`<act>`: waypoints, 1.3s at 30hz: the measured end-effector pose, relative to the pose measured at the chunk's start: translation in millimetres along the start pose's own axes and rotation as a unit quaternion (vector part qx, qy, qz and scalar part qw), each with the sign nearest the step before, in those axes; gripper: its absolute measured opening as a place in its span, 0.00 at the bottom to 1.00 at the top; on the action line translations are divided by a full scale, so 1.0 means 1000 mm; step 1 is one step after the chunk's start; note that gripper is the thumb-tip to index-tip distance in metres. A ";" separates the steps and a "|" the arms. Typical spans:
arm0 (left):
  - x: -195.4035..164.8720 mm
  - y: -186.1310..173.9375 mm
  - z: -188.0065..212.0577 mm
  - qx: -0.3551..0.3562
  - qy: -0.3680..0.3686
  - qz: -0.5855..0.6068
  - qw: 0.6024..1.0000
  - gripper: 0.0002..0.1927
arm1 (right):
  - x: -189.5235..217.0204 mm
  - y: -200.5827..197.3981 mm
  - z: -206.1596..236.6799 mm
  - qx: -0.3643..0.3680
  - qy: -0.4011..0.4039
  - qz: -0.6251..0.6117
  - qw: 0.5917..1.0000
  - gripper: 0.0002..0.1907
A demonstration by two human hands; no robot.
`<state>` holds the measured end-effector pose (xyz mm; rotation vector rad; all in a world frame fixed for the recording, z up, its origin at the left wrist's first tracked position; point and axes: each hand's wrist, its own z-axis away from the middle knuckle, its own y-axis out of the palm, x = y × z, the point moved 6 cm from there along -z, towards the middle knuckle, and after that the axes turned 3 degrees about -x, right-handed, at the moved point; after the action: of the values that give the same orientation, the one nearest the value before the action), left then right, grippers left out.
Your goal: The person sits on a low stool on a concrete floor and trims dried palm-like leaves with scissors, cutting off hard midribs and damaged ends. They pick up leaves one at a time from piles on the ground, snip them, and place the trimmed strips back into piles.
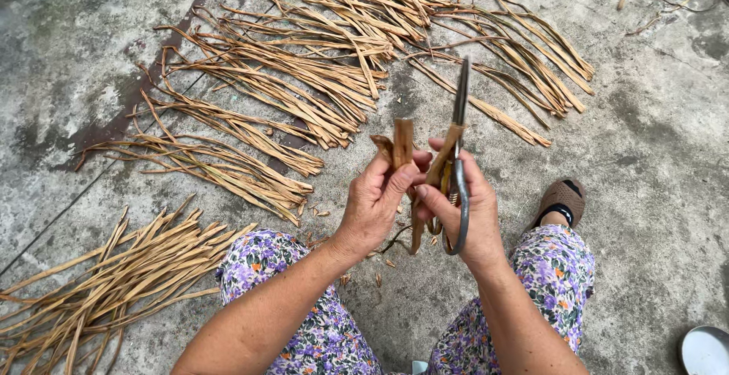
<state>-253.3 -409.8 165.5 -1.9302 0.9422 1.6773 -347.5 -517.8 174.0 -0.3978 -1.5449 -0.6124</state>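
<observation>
Grey, stained concrete floor (668, 117) under flat daylight; dark crack (114, 128) toward 10 o'clock; pale round metal dish (705, 351) at 4 o'clock.

**One head-worn view, looking straight down**

There is a single camera, worn on the person's head and tilted steeply down past the forearms to the concrete floor (653, 139). It sits close: both hands fill the centre of the frame, the knees the lower edge. The view faces forward from the body, so the far ground lies along the top of the frame. With only one view, no part of the scene is shared with another.
</observation>
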 end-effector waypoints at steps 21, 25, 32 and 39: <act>0.016 -0.009 -0.005 0.007 -0.194 0.153 0.969 0.15 | -0.009 0.004 0.002 0.038 0.015 0.003 0.999 0.33; 0.021 -0.014 -0.009 0.014 -0.203 0.189 0.961 0.15 | 0.000 -0.007 0.002 -0.053 -0.025 0.023 0.998 0.29; 0.024 -0.017 -0.012 0.005 -0.218 0.235 0.947 0.25 | 0.004 -0.001 0.009 -0.061 -0.029 0.017 0.998 0.30; 0.021 -0.008 -0.009 0.019 -0.165 0.208 0.964 0.30 | -0.018 0.024 0.011 -0.033 -0.068 0.050 0.996 0.39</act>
<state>-240.1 -415.4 146.1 -1.4269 1.2910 2.1081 -341.2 -490.1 159.6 -0.5741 -1.6260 -0.5681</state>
